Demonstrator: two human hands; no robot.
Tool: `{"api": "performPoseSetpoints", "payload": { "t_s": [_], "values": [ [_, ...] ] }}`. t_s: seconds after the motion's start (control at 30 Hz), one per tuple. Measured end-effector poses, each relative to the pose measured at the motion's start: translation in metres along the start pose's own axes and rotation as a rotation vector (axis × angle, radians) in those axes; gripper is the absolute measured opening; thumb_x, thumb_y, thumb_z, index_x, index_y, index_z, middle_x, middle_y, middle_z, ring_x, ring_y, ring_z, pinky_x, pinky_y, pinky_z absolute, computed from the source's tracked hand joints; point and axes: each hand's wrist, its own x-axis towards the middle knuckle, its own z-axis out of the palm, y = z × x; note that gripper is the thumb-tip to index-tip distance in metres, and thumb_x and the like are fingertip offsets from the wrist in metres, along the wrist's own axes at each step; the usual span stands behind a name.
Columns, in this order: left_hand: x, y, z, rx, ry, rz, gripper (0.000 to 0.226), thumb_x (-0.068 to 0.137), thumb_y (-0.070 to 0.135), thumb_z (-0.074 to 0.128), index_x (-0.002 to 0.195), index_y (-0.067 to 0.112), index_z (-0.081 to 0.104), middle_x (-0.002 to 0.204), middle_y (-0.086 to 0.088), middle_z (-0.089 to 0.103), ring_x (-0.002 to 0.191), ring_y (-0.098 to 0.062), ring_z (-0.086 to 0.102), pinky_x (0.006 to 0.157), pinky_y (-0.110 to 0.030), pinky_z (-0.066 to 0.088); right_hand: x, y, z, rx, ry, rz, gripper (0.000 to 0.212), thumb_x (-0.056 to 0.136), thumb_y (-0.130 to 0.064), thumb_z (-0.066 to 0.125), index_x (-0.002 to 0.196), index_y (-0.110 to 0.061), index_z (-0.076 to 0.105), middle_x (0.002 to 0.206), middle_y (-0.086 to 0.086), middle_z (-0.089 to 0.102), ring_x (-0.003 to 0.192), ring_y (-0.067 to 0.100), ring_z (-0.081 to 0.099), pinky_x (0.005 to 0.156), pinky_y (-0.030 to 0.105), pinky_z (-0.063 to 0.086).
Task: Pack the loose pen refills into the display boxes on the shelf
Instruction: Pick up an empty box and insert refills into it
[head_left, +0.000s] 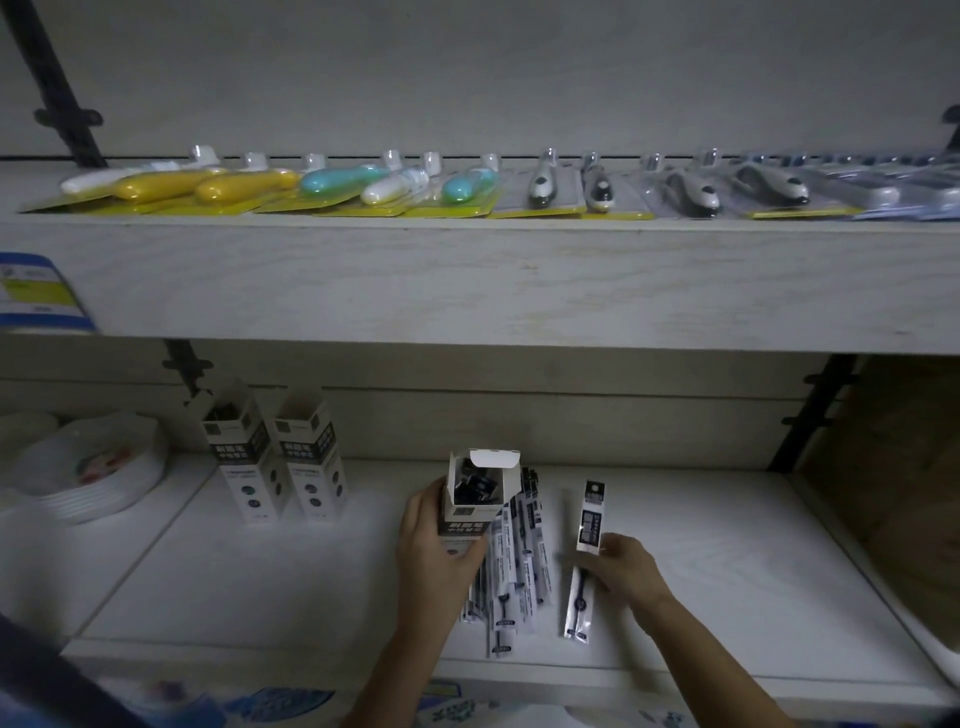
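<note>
My left hand (434, 551) grips an open white display box (475, 496) upright on the lower shelf; dark refill tops show inside it. Just right of the box lies a pile of loose packaged pen refills (514, 566). My right hand (621, 566) pinches one packaged refill (587, 551) around its middle, right of the pile, with the packet's lower end near the shelf. Two more open display boxes (275, 462) stand upright at the back left.
A stack of white plates (88, 467) sits at the far left of the lower shelf (727, 571). The upper shelf (467, 275) overhangs and carries several blister-packed items (363, 187). A brown carton (893, 467) stands at the right.
</note>
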Motion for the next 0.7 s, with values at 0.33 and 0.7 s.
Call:
{"api": "performPoseSetpoints", "payload": {
  "t_s": [0.33,0.7],
  "values": [
    [0.000,0.004,0.009,0.027,-0.014,0.009,0.062,0.063,0.016,0.083,0.118,0.011,0.054,0.108,0.001,0.054,0.095,-0.012,0.057,0.082,-0.024,0.052,-0.110,-0.121,-0.045,0.468,-0.014,-0.759,0.025,0.077,-0.027,0.063,0.085,-0.004,0.068,0.065,0.008,0.066,0.056,0.010,0.061,0.056,0.017,0.050],
    [-0.005,0.022,0.017,0.024,-0.011,0.027,0.057,0.064,0.014,0.081,0.115,0.012,0.056,0.105,0.004,0.053,0.090,-0.007,0.055,0.074,-0.005,0.042,-0.094,-0.120,-0.020,0.165,0.304,-1.008,0.006,0.084,-0.017,0.068,0.089,-0.018,0.071,0.086,-0.009,0.067,0.073,0.009,0.068,0.064,0.030,0.057]
  ]
}}
